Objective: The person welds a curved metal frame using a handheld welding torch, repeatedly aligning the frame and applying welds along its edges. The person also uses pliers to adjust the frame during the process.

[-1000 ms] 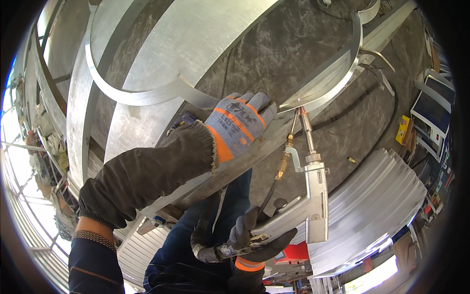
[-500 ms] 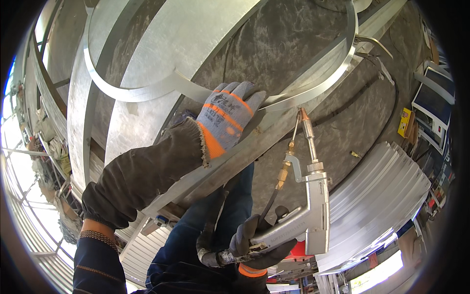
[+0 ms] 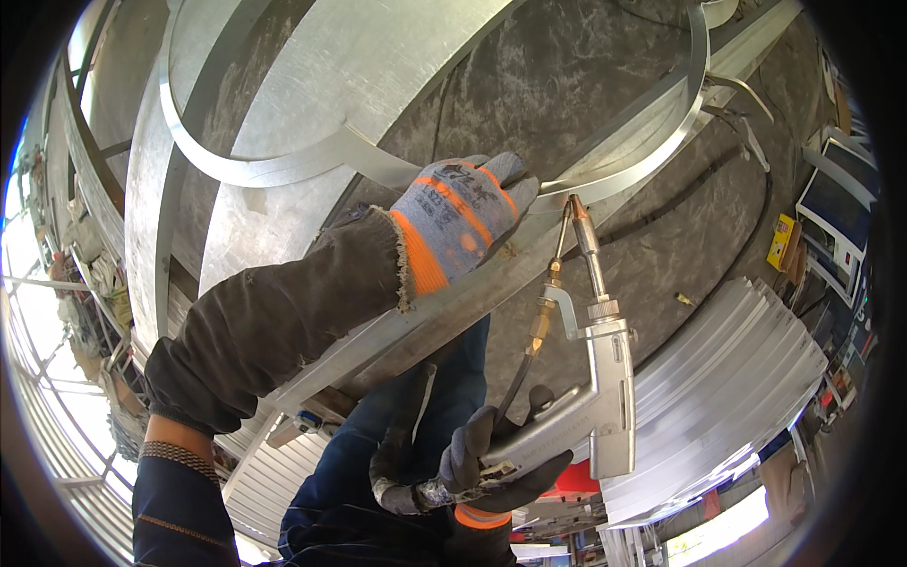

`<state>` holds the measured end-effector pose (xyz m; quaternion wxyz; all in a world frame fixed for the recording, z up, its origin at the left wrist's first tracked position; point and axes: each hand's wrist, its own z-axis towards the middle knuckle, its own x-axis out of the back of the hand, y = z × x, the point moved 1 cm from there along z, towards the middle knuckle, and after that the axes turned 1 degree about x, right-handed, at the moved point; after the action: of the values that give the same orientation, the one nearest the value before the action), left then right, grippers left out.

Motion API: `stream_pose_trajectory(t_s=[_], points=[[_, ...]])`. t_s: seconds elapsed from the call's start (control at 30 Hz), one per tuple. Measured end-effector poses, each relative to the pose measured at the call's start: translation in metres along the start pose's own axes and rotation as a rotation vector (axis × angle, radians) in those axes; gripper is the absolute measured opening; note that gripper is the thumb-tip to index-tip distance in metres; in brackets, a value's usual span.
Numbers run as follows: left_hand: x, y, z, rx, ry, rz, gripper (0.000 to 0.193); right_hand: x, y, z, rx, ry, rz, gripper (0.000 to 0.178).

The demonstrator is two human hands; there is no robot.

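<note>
My left hand [image 3: 465, 213], in a grey glove with orange stripes, is closed over a curved metal strip [image 3: 255, 173]. The strip bends into wide shiny loops, and one loop [image 3: 652, 159] runs on to the right of my fingers. My right hand [image 3: 491, 477], in a dark grey glove with an orange cuff, grips the handle of a silver welding gun [image 3: 612, 402]. Its copper tip [image 3: 578, 210] points up at the strip's lower edge, close to or touching it, just right of my left hand. A thin wire-feed tube [image 3: 540, 326] with brass fittings runs beside the nozzle.
A straight metal beam [image 3: 444, 317] crosses diagonally under my left forearm. Stacked pale metal strips [image 3: 718, 387] lie at the right. Farther right are a yellow box [image 3: 781, 241] and a white-framed machine [image 3: 836, 213]. A dark cable [image 3: 746, 265] curves over the stained surface.
My left hand has shifted slightly right and up along the strip. The welding gun's tip has moved slightly left and up, closer to my left hand. Both grips are the same.
</note>
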<state>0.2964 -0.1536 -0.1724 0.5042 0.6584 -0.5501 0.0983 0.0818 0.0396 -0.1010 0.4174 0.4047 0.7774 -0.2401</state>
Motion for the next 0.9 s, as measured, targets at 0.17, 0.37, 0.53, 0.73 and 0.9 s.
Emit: stream_pose_trajectory(t_s=[0.17, 0.37, 0.53, 0.73, 0.9], points=[[-0.005, -0.008, 0.001, -0.069, 0.115, -0.031, 0.052, 0.002, -0.003, 0.009, -0.084, -0.095, -0.010, 0.100], [-0.022, -0.017, 0.007, -0.155, 0.433, -0.099, 0.035, -0.002, 0.001, 0.004, 0.024, 0.016, -0.020, 0.102], [-0.027, -0.022, 0.007, -0.246, 0.515, -0.231, 0.029, -0.001, -0.002, 0.012, -0.034, -0.060, -0.028, 0.092], [-0.038, -0.027, 0.009, -0.209, 0.517, -0.319, 0.025, -0.012, 0.003, 0.023, 0.022, -0.028, 0.102, 0.089], [-0.040, -0.032, 0.008, -0.239, 0.575, -0.169, 0.024, -0.020, 0.007, 0.020, 0.031, 0.172, 0.208, 0.103]])
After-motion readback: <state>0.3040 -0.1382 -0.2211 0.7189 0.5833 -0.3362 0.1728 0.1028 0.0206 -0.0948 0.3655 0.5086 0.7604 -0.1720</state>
